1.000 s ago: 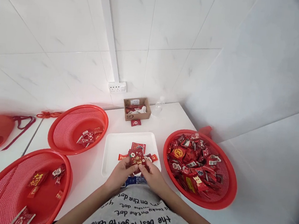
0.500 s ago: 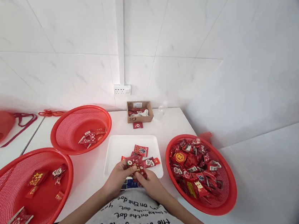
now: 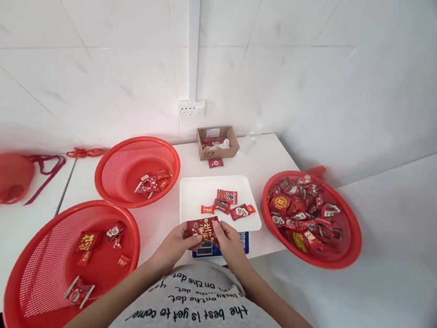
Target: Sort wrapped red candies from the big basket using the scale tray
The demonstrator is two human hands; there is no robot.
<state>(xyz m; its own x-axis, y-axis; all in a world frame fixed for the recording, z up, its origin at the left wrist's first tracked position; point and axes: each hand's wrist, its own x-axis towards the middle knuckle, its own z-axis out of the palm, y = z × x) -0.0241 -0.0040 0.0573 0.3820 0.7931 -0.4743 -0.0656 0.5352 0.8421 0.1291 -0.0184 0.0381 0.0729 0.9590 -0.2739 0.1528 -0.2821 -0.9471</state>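
Between them, my left hand [image 3: 177, 244] and my right hand [image 3: 228, 243] hold a dark red snack packet [image 3: 202, 227] with pale lettering, one hand pinching each end. The packet is over the near edge of a white tray [image 3: 195, 193]. On that tray lie several small red packets, among them a bright red packet [image 3: 226, 196] and a dark red one with a white label [image 3: 240, 212]. Under the tray, the blue front of a digital scale [image 3: 242, 240] shows, partly covered by my hands.
At right stands a red basket [image 3: 353, 248] full of packets. Two red baskets, one farther [image 3: 101, 171] and one nearer [image 3: 19, 273], hold a few packets at left. A cardboard box [image 3: 220, 151] sits by the wall, with a packet [image 3: 216, 162] before it. A red bag [image 3: 0, 176] lies far left.
The packet in my hands now shows a lettered face, held flatter and stretched between both hands. My view has tilted down and turned left, so the table things appear higher and farther right.
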